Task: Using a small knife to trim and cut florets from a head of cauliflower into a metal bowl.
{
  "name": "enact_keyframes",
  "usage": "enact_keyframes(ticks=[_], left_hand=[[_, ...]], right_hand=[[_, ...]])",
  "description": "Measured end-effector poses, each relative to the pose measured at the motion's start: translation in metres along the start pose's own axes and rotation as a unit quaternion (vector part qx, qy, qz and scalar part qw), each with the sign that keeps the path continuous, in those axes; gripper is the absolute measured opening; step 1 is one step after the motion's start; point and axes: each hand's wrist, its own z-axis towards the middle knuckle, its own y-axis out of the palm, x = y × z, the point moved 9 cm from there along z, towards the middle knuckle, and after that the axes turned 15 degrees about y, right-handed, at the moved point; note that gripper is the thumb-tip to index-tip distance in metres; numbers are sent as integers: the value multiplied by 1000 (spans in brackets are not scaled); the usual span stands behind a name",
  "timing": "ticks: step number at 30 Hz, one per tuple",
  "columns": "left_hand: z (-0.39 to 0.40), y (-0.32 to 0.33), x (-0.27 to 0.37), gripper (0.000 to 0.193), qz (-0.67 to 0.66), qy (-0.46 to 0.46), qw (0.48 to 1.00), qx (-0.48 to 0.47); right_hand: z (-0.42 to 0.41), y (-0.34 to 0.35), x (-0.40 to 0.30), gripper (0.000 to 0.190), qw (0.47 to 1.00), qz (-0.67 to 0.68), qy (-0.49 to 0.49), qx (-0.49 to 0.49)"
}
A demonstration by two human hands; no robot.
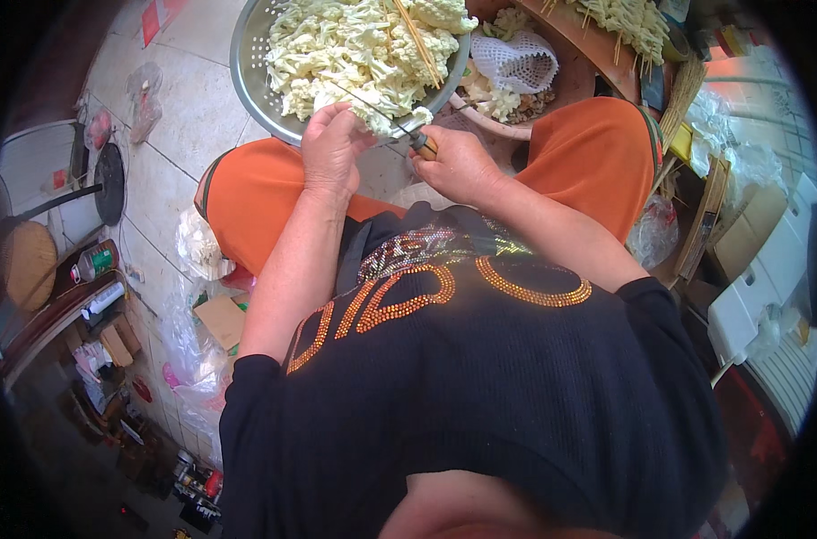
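Note:
My left hand (334,145) holds a piece of cauliflower (376,121) at the near rim of a metal colander (243,74). In my right hand (454,162) is a knife (425,145), gripped by its wooden handle; its thin dark blade runs up and left, across the held piece. Many cut cauliflower florets (354,50) fill the colander, and several thin wooden skewers (418,40) lie on top of them. The fingertips of my left hand are partly hidden behind the cauliflower.
Right of the colander, a wide basin (496,128) holds cauliflower scraps and a white foam net (516,60). Beyond it, skewered cauliflower (624,30) lies on a reddish-brown surface (583,40). Plastic bags (186,337) and flat cardboard (221,322) lie on the tiled floor at left.

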Motion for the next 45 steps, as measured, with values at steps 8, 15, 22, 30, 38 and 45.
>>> enact_keyframes(ticks=[8, 15, 22, 30, 38, 45], left_hand=[[-2, 4, 10, 19, -21, 18, 1000, 2], [-2, 8, 12, 21, -40, 26, 999, -17], [2, 3, 3, 20, -64, 56, 996, -31], [-5, 13, 3, 18, -66, 52, 996, -29], [-6, 12, 4, 14, -11, 65, 997, -33], [-7, 14, 5, 12, 53, 97, 992, -54]], right_hand=[[-1, 5, 1, 16, 1000, -7, -6, -8], [-1, 7, 2, 15, 1000, -2, -4, -16], [1, 9, 3, 21, 999, -18, 17, -26], [4, 13, 8, 20, 999, -21, 29, -31], [5, 13, 10, 17, 999, -27, 20, -21], [7, 16, 13, 14, 998, -18, 25, -46]])
